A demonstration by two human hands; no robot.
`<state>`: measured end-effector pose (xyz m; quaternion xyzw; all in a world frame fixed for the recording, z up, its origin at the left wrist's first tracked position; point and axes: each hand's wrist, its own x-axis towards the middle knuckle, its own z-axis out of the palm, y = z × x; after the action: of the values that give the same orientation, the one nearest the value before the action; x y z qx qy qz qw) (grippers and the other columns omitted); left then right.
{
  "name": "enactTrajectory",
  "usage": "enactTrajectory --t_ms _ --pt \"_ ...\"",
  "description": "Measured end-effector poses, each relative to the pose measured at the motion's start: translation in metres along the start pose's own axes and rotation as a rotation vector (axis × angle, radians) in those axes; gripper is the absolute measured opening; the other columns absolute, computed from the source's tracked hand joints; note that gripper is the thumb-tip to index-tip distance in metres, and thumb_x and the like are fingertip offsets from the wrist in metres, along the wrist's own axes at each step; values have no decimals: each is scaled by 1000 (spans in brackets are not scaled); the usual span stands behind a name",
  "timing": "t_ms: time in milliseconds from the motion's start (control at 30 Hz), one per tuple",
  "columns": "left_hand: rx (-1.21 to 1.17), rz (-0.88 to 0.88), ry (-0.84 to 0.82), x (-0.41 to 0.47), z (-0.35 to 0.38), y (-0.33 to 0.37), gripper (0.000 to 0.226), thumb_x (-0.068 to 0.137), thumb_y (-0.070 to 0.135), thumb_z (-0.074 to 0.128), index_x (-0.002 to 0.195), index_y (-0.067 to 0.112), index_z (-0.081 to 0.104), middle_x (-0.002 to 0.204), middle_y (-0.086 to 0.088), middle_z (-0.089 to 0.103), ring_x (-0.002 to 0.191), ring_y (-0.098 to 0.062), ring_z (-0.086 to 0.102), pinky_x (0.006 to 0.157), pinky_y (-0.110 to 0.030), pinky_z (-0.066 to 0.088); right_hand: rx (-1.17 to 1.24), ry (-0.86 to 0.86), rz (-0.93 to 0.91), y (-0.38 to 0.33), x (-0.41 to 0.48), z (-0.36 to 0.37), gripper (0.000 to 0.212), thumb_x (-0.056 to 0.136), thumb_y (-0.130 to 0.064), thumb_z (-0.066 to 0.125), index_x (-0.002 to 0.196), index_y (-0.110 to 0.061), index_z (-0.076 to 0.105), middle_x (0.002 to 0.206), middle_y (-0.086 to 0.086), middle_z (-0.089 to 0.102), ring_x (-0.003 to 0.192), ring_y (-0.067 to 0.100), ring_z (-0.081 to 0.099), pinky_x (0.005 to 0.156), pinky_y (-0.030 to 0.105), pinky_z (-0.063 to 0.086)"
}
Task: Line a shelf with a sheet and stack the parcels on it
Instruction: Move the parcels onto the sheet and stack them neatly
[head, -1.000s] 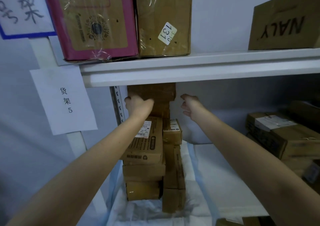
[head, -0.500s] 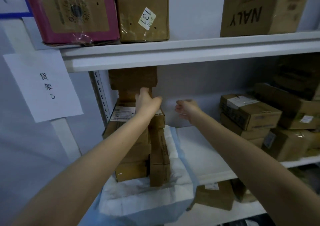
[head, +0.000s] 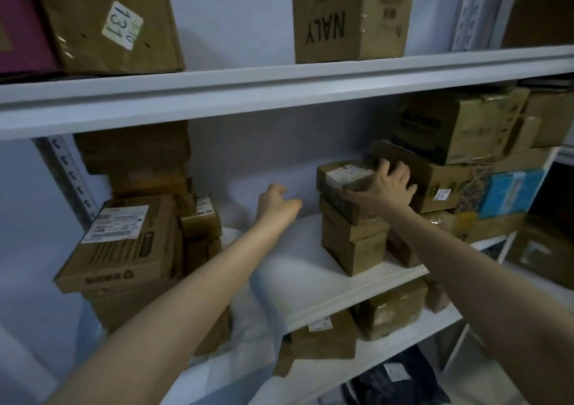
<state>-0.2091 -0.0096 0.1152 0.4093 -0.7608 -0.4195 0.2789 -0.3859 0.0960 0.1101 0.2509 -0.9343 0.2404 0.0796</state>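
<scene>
Lining the white shelf (head: 372, 289), a sheet (head: 248, 320) under stacked parcels (head: 124, 243); left hand (head: 275, 204) loose, empty, right hand (head: 388, 187) clasping top parcel (head: 338, 174)

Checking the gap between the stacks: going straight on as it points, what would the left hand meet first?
Likely the back wall: the left hand points into the bare gap, though depth is unclear.

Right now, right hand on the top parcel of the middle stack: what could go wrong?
The right hand curls over the top parcel of a narrow middle stack; lifting it may drag the ones below toward the shelf edge.
The tall left stack looks uneven; the left hand is close and could knock it.
The sheet hangs off the front; snagging it may shift that stack.
</scene>
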Motion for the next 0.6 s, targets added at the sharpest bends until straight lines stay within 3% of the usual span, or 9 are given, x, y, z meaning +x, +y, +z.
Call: enactTrajectory --t_ms 67,133,200,367,433,467,500,600 --pt "3 -26 -23 7 13 5 53 87 20 62 136 12 43 136 -14 45 116 -29 52 88 -28 40 -49 -200 42 12 20 -4 131 59 -86 61 153 -19 -2 158 21 1 147 40 -1 115 58 8" --pt "-1 -54 -37 13 28 9 54 88 20 60 138 11 42 138 -13 44 120 -29 49 91 -29 40 -77 -393 51 21 35 -7 138 53 -90 60 153 -21 -4 158 21 2 145 42 5 117 57 14" --pt "-4 -79 -41 16 38 9 54 88 20 59 138 11 41 139 -13 44 122 -30 49 94 -33 42 -98 -481 26 24 41 -6 137 52 -88 63 154 -21 -1 157 21 4 144 43 9 116 53 21" --pt "-26 -173 -63 13 54 6 48 90 18 58 135 10 44 134 -10 47 122 -29 49 97 -38 44 90 -246 -60 23 36 -5 124 56 -80 70 150 -21 13 151 22 18 139 43 20 109 52 29" --pt "-58 -191 -71 12 52 6 22 92 18 55 113 13 53 116 -8 50 105 -23 53 88 -34 43 255 -266 -129 14 31 -7 118 57 -75 73 148 -22 19 149 19 21 138 42 21 109 51 31" --pt "-101 -205 -70 10 49 7 8 94 20 53 101 16 53 108 -8 50 95 -21 54 83 -33 42 377 -326 -148 8 27 -10 111 58 -72 74 144 -23 24 147 17 26 136 40 26 108 50 34" --pt "-172 -215 -64 7 45 7 8 97 25 49 99 17 50 105 -9 52 92 -21 56 81 -34 42 532 -415 -158 1 23 -13 100 60 -67 75 139 -23 32 143 14 34 131 35 35 105 46 39" --pt "-461 -191 16 1 29 0 29 102 38 34 122 20 47 119 -7 57 106 -22 58 87 -38 43 1053 -851 -139 -21 -1 -19 41 87 -43 62 115 -13 58 108 7 63 90 17 62 75 25 54"
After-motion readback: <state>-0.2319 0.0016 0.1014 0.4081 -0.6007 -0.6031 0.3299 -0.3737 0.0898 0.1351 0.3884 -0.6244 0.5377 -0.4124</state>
